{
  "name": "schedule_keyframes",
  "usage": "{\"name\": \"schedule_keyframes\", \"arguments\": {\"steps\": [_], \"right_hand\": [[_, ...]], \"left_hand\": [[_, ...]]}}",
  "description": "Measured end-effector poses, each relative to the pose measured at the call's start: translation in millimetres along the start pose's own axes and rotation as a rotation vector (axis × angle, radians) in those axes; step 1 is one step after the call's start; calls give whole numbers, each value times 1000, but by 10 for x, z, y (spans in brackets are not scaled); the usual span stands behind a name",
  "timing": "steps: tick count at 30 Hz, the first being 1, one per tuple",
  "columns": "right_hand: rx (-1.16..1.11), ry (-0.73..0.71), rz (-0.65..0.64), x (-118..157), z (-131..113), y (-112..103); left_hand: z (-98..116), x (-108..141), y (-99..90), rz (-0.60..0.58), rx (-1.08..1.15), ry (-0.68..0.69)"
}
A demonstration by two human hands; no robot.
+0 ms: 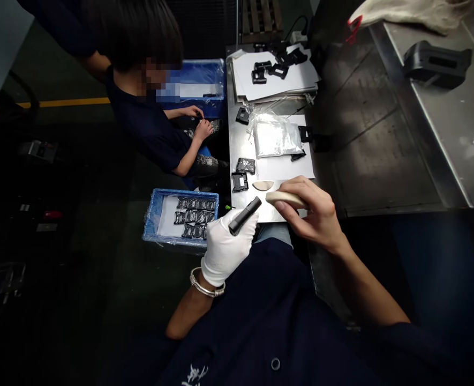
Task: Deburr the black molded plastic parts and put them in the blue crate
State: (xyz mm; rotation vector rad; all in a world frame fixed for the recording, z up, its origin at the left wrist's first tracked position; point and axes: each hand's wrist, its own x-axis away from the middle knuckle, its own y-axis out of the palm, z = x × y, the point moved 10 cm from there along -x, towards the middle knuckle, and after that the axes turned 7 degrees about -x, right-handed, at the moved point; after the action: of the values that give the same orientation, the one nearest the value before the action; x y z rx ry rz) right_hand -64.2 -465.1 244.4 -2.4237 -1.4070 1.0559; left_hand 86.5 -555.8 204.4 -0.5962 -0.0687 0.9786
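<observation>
Separately, the hands (227, 247) hold a slim black bar (245, 216) and rounded beige pad (285, 200).

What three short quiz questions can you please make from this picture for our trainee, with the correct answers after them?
1. True or false: the right hand, which holds a pale flat piece, wears a white glove.
2. What does the left hand hold?
A) a clear bag
B) a black tube-like part
C) a folded paper
3. Fill in the colour: several small dark items lie in rows inside a plastic-lined ____ bin.

Key: 1. False; 2. B; 3. blue
</observation>
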Motion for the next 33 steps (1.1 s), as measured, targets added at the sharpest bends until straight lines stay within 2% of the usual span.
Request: {"name": "schedule_keyframes", "arguments": {"steps": [3, 10, 15, 28, 31, 33], "right_hand": [[-43, -74, -63, -55, -154, 59], [8, -112, -143, -33, -207, 309], [120, -94, -47, -23, -128, 256], [181, -103, -13, -29, -166, 310], [206, -76, -47, -35, -64, 326], [225, -5, -53, -39, 127, 281]], "left_hand": [[30, 1, 4, -13, 8, 25], [10, -3, 157, -71, 18, 25], [-28, -17, 119, -41, 1, 7], [23, -64, 116, -20, -31, 104], [10, -65, 117, -28, -34, 109], [-22, -67, 89, -14, -19, 84]]}}
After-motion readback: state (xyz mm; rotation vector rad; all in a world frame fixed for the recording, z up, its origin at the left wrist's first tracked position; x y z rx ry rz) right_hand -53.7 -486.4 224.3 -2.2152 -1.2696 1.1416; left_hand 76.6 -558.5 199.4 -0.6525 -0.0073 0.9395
